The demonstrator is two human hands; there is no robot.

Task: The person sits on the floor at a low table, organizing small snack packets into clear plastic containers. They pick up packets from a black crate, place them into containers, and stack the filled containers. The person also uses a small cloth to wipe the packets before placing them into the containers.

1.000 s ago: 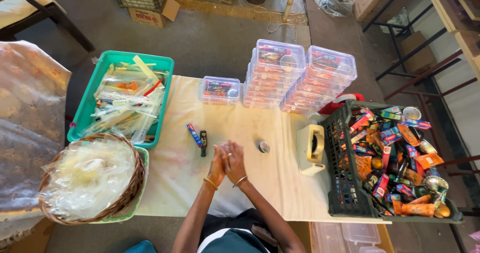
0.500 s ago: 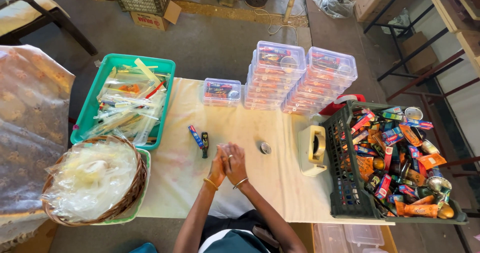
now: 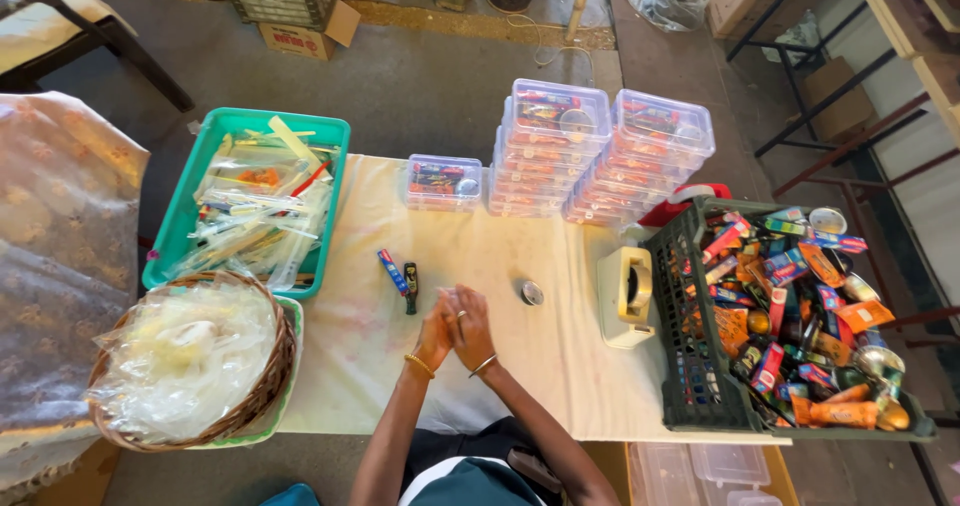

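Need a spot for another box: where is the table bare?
Bare cloth lies between the clasped hands and the single clear plastic box, and between the small round tin and the cream tape dispenser. The black crate and green tray crowd the ends.

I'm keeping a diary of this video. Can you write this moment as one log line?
left hand and right hand: clasped together, empty | on: table | nearest: small blue packet, dark object

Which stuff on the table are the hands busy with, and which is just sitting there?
With the hands:
- left hand and right hand pressed together
- blue packet and small dark item nearest them

Just sitting:
- round tin
- stacked clear boxes
- green tray
- basket
- black crate
- tape dispenser
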